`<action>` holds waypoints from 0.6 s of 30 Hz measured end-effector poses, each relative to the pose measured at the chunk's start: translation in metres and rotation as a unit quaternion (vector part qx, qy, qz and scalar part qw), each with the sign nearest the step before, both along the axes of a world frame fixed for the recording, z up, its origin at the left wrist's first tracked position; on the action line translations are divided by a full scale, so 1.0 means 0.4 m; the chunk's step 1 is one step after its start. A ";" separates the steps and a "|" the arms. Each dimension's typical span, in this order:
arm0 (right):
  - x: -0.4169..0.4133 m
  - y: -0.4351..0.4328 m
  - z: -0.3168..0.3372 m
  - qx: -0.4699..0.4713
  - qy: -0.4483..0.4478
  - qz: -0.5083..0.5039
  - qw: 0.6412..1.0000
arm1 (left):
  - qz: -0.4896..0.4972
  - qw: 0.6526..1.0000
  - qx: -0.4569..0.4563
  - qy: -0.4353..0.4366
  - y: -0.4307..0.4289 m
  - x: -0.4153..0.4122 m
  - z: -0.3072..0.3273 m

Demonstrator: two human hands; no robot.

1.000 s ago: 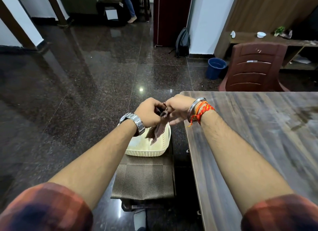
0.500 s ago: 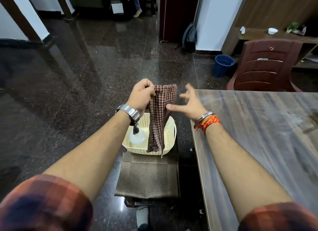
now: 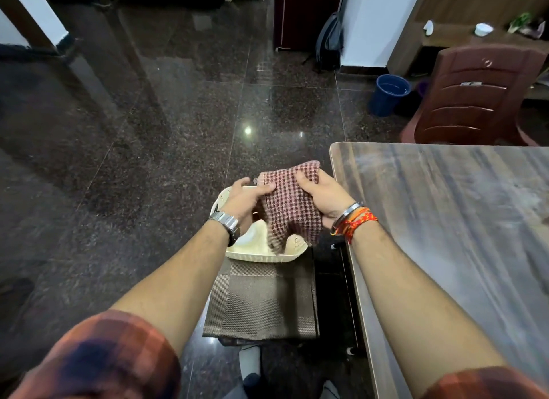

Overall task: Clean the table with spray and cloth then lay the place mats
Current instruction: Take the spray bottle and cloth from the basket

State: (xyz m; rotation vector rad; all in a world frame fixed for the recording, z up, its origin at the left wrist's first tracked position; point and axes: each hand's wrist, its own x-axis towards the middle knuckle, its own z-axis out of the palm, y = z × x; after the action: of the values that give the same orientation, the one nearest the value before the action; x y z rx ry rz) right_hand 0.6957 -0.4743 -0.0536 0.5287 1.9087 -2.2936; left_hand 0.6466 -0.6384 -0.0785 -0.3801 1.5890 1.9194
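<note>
Cloth point(image 3: 289, 202), checked maroon & white, is up in the air btwn both hands, over the cream basket point(image 3: 261, 254) and just left of the table point(image 3: 445, 220) corner. Its lower end hangs down to the basket's rim. The left hand point(image 3: 246, 199) pinches the cloth's left edge, thumb on top, fingers under. The right hand point(image 3: 323, 196) grips the right side, thumb pressed on the fabric, fingers curled behind it. So both hands are closed on fabric, neither free.

Step in hand, by the look of it: bunching or folding the cloth into a usable pad before wiping. To do it well the person should gather the loose tail so it doesn't drag in the basket and fold to a flat pad w/ a clean face out. Then pass it to one hand, b/c the other will be needed for spraying. Table top looks hazy in patches, so wiping prob. isn't done yet.

Containers: the basket sits on the far end of the stacked brown place mats point(image 3: 261, 300), beside the table. Inside it a pale rounded shape point(image 3: 248, 239) shows under the left wrist, poss. the spray bottle but too hidden to tell. A blue bucket point(image 3: 389, 94) stands on the floor well apart, near the wall; contents can't be made out.
</note>
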 end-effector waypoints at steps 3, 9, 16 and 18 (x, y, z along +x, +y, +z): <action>0.007 0.024 -0.054 0.050 -0.021 -0.050 0.997 | 0.065 0.996 -0.059 0.024 -0.024 -0.050 -0.074; 0.004 0.045 -0.170 0.192 -0.076 -0.094 0.974 | -0.062 0.903 -0.418 0.082 -0.108 -0.094 -0.262; -0.031 -0.008 -0.242 0.253 -0.075 -0.085 0.961 | -0.174 0.887 -0.421 0.078 -0.067 -0.102 -0.342; -0.041 -0.021 -0.252 0.263 -0.080 -0.083 0.958 | -0.167 0.883 -0.427 0.099 -0.069 -0.108 -0.354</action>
State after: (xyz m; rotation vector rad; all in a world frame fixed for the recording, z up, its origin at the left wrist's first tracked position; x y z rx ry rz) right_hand 0.6794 -0.4826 -0.1545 0.9256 2.4655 -1.7314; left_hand 0.6034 -0.6660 -0.2200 -0.2305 2.4084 0.9351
